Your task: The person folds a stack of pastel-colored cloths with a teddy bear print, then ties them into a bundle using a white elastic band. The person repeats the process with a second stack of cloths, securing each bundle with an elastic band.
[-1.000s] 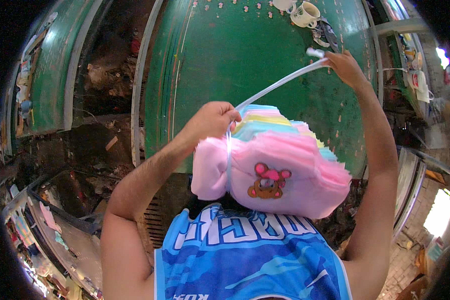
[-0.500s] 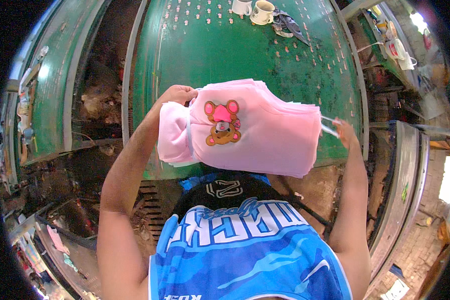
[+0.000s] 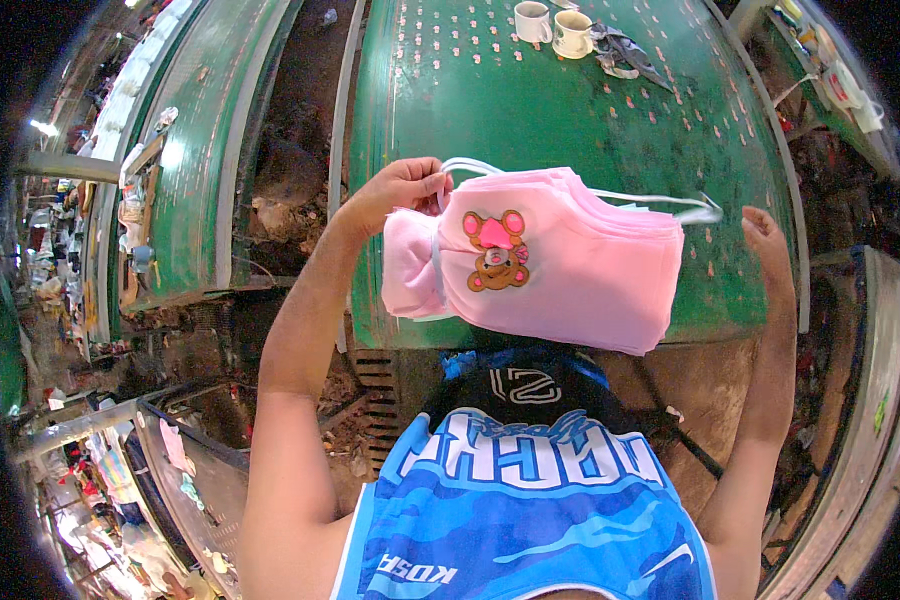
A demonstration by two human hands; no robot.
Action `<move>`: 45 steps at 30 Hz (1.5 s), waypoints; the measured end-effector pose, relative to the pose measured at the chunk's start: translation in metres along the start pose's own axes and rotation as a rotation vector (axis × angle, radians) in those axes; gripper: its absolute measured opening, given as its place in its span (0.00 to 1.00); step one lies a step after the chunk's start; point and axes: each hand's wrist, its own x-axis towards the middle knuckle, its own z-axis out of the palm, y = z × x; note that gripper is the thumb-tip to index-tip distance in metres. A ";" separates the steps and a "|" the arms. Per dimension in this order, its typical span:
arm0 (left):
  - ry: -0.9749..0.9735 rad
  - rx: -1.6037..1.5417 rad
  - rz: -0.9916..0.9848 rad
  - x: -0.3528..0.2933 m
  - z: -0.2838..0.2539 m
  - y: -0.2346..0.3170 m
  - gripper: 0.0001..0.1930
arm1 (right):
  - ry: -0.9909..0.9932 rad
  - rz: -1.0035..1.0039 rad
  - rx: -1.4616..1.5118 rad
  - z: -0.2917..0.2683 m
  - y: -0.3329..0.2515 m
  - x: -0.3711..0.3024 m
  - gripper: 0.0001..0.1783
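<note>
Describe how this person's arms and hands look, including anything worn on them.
Both arms are bare as far as they show, without sleeves. The left hand and right hand wear no gloves; no watch or ring is visible. The sleeveless top is patterned in blues, with white lettering and white armhole trim.

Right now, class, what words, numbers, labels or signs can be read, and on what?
Blue shirt: large white lettering, smaller blue script, small white lettering; not copied.
Black cloth: white-outlined characters; not copied.
Pink cloth stack: bear picture, no visible lettering.
White mug, cream mug: any print too small to read.
</note>
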 end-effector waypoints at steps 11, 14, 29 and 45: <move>0.077 0.357 0.346 -0.028 0.018 0.022 0.12 | 0.308 -0.654 -0.297 0.213 -0.319 -0.206 0.10; 0.025 0.225 0.270 -0.017 0.024 0.006 0.13 | -0.090 -0.961 -0.419 0.287 -0.331 -0.223 0.08; 0.049 0.355 0.585 0.024 0.006 -0.030 0.20 | -0.398 -0.951 -0.407 0.305 -0.325 -0.069 0.07; 0.097 0.807 0.502 0.011 0.045 0.110 0.28 | -0.405 -0.973 -0.141 0.314 -0.319 -0.077 0.10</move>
